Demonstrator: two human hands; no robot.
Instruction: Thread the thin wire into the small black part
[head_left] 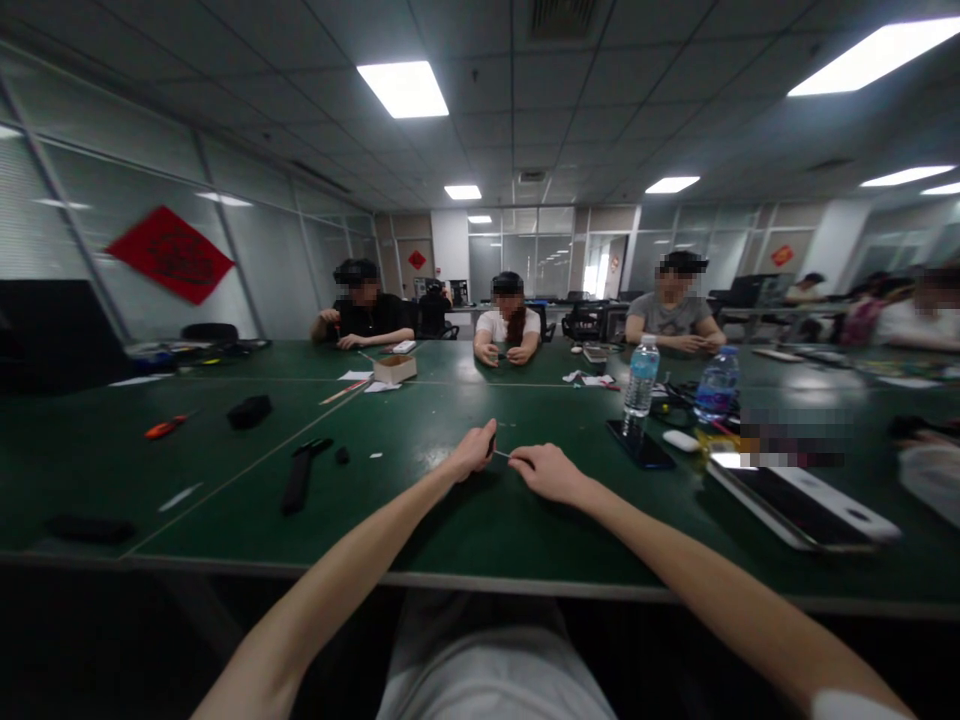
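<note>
My left hand (474, 452) is closed around a small dark thing (492, 444), just above the green table (420, 520). A thin pale rod-like piece (501, 456) spans the gap between my two hands. At its other end, the fingers of my right hand (551, 472) pinch together on it. Whether the rod and the dark thing are one piece, I cannot tell. Left of my hands lie a small white scrap (376, 456), a small black piece (343, 456) and a black T-shaped object (298, 480).
To the right stand two water bottles (641, 378), with a phone (641, 443), a white mouse (681, 441) and a white-edged device (802, 505) nearby. An open box (394, 368) and an orange-handled tool (166, 428) lie left. Several people sit across the table.
</note>
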